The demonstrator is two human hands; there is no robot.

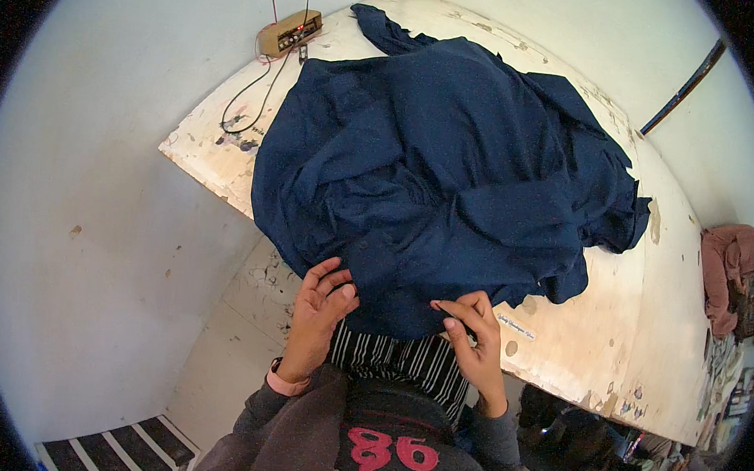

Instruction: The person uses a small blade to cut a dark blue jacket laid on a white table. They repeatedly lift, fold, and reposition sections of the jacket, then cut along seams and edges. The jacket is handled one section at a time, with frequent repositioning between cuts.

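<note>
- A navy blue garment (449, 154) lies loosely bunched across a worn, pale table (618, 350), covering much of its middle; its near edge hangs over the table's front, toward the wearer's lap.
- A narrow, sleeve-like part of the garment stretches toward the table's far edge.
- The left hand (318, 309) is at the garment's near edge, left of centre. Its fingers are half curled, with the thumb close to the fingertips; whether cloth is pinched between them, I cannot tell.
- The right hand (474, 339) is at the same edge, farther right. Its fingers are bent and its thumb sits just below the index fingertip; a firm hold on the cloth cannot be made out.
- A pinkish wristband (288, 383) circles the left wrist. Black-and-white striped clothing (388, 355) shows on the lap.
- Near the table's far left corner sits a small tan device (289, 35) with a red light, a dark cable (250, 129) looping beside it.
- A printed paper strip (515, 328) lies on the table, right of the right hand.
- Reddish-brown cloth (727, 271) is piled at far right.
</note>
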